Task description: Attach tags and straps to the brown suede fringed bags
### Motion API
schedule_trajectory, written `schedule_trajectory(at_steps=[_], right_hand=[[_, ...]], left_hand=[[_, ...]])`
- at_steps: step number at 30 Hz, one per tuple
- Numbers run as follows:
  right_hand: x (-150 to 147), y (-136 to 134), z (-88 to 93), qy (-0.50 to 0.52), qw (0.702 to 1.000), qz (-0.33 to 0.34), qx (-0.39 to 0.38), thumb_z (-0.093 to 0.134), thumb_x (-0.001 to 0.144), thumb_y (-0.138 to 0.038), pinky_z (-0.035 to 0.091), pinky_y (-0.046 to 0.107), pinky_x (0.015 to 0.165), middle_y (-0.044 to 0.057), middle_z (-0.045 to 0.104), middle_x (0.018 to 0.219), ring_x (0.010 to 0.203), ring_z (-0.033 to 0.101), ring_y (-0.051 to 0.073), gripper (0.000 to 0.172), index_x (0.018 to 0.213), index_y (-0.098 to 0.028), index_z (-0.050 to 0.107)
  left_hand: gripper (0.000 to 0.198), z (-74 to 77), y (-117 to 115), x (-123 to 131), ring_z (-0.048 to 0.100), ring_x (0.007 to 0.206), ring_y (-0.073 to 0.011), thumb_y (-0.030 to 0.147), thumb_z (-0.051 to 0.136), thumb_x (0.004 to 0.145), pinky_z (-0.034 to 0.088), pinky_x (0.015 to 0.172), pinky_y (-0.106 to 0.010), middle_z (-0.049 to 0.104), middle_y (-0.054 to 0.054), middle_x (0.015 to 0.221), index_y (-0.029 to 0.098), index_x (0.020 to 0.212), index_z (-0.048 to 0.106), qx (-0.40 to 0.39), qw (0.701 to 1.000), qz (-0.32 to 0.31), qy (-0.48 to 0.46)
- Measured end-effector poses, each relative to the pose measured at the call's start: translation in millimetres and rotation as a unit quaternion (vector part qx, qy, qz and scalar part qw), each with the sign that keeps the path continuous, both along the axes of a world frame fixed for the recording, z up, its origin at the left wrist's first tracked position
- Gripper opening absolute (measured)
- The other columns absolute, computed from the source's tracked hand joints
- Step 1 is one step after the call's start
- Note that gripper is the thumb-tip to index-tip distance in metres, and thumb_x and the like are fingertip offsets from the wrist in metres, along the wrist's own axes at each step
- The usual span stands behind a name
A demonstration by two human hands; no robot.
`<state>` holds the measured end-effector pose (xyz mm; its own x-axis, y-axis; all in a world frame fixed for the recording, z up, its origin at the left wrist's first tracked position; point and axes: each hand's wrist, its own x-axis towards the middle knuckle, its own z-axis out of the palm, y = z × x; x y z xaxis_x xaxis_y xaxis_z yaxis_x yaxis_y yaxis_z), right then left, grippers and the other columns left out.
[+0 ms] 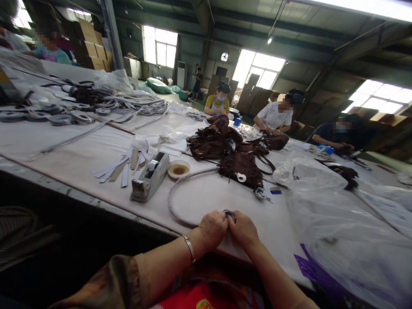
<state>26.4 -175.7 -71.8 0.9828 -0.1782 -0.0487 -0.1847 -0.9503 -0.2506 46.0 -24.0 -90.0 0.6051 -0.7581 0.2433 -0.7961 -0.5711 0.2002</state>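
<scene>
Two-handed grip; left hand (213, 228) and right hand (243, 229) have fingers pinching a small dark coil (229, 213) between them, just inside the near edge of the counter (206, 193), probably to hold it tight; grey strap (170, 201) loops loosely from beside the left hand to the far fringed bag (240, 166), likely slack so nothing tugs; whether it joins the coil is hidden; tape dispenser (150, 177) and bowl (179, 177) sit beside the loop's left bend, apparently within easy reach

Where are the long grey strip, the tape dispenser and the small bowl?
Long grey strip (170, 201): head view, left side of its curve.
Tape dispenser (151, 178): head view, middle of its body.
Small bowl (178, 176): head view, near wall.
</scene>
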Motion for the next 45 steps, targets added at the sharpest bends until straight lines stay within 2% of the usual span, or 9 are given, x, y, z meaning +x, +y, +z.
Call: schedule_trajectory(at_steps=[9, 12, 16, 18, 27, 30, 37, 40, 45], right_hand=[[16.9, -19.9, 23.9, 0.019, 0.944, 0.327, 0.043, 0.05, 0.093, -0.026, 0.041, 0.023, 0.075, 0.003, 0.07, 0.084, 0.08, 0.063, 0.015, 0.021, 0.09, -0.023, 0.07], [14.4, -16.4, 18.6, -0.005, 0.957, 0.285, 0.05, 0.047, 0.095, -0.029, 0.042, 0.023, 0.077, 0.004, 0.07, 0.09, 0.085, 0.064, 0.016, 0.025, 0.101, -0.024, 0.071], [3.0, -1.0, 8.4, -0.011, 0.997, 0.071, 0.008, 0.048, 0.094, -0.041, 0.042, 0.028, 0.07, 0.01, 0.072, 0.09, 0.083, 0.066, 0.022, 0.032, 0.099, -0.019, 0.07], [-0.4, 4.6, 7.9, 0.015, 0.999, 0.025, -0.022, 0.048, 0.093, -0.039, 0.04, 0.029, 0.065, 0.011, 0.073, 0.085, 0.079, 0.066, 0.023, 0.031, 0.088, -0.018, 0.07], [17.3, -11.7, 31.6, 0.039, 0.945, 0.323, -0.008, 0.05, 0.091, -0.024, 0.039, 0.024, 0.074, 0.004, 0.072, 0.087, 0.082, 0.063, 0.017, 0.021, 0.086, -0.021, 0.07], [17.2, -10.6, 26.1, 0.019, 0.955, 0.295, 0.008, 0.048, 0.093, -0.027, 0.04, 0.025, 0.076, 0.005, 0.072, 0.092, 0.086, 0.063, 0.017, 0.023, 0.093, -0.022, 0.071], [3.9, 3.7, 9.1, 0.028, 0.999, 0.045, -0.003, 0.05, 0.091, -0.036, 0.037, 0.028, 0.064, 0.01, 0.073, 0.083, 0.076, 0.064, 0.021, 0.026, 0.084, -0.018, 0.068], [5.4, 4.8, 15.1, 0.035, 0.996, 0.079, -0.026, 0.049, 0.089, -0.024, 0.035, 0.027, 0.064, 0.009, 0.072, 0.083, 0.077, 0.064, 0.02, 0.021, 0.079, -0.019, 0.066], [12.9, -3.4, 25.1, 0.014, 0.964, 0.263, -0.018, 0.048, 0.092, -0.025, 0.038, 0.026, 0.072, 0.005, 0.071, 0.087, 0.082, 0.063, 0.018, 0.02, 0.084, -0.02, 0.065]], left_hand=[[0.01, 25.0, 39.8, 20.4, 0.063, 0.072, -0.019, 0.026, 0.058, 0.09, 0.052, 0.064, -0.029, 0.065, -0.006, 0.084, 0.018, 0.092, 0.064, 0.059, 0.99, -0.125, -0.002], [0.01, 17.9, 40.0, 20.9, 0.062, 0.075, -0.0192, 0.022, 0.057, 0.09, 0.053, 0.068, -0.03, 0.064, -0.007, 0.086, 0.016, 0.093, 0.064, 0.046, 0.994, -0.102, -0.018], [0.015, 2.9, 18.1, 2.8, 0.061, 0.079, -0.0223, 0.012, 0.049, 0.09, 0.054, 0.072, -0.036, 0.064, -0.01, 0.09, 0.013, 0.099, 0.061, 0.011, 0.999, -0.033, -0.014], [0.017, 0.4, 8.4, -6.4, 0.061, 0.081, -0.0236, 0.01, 0.045, 0.091, 0.054, 0.072, -0.037, 0.063, -0.011, 0.09, 0.011, 0.098, 0.06, 0.011, 1.0, -0.009, -0.001], [0.014, 30.1, 48.9, 11.5, 0.062, 0.073, -0.0198, 0.03, 0.058, 0.089, 0.053, 0.066, -0.031, 0.065, -0.006, 0.085, 0.017, 0.094, 0.062, 0.055, 0.993, -0.106, 0.013], [0.01, 25.9, 53.3, 14.6, 0.062, 0.077, -0.0205, 0.02, 0.054, 0.089, 0.053, 0.069, -0.032, 0.065, -0.007, 0.089, 0.017, 0.094, 0.062, 0.058, 0.992, -0.116, -0.012], [0.014, -1.8, 14.0, -8.1, 0.06, 0.082, -0.0248, 0.013, 0.048, 0.09, 0.052, 0.07, -0.038, 0.062, -0.012, 0.089, 0.011, 0.096, 0.06, 0.021, 0.999, -0.038, -0.014], [0.016, 2.7, 11.5, -11.2, 0.061, 0.082, -0.025, 0.011, 0.045, 0.09, 0.052, 0.069, -0.038, 0.062, -0.012, 0.089, 0.011, 0.098, 0.06, 0.027, 0.999, -0.036, -0.001], [0.017, 22.6, 42.1, 5.6, 0.061, 0.076, -0.0226, 0.018, 0.053, 0.089, 0.052, 0.067, -0.036, 0.063, -0.01, 0.091, 0.015, 0.105, 0.059, 0.056, 0.995, -0.087, -0.005]])
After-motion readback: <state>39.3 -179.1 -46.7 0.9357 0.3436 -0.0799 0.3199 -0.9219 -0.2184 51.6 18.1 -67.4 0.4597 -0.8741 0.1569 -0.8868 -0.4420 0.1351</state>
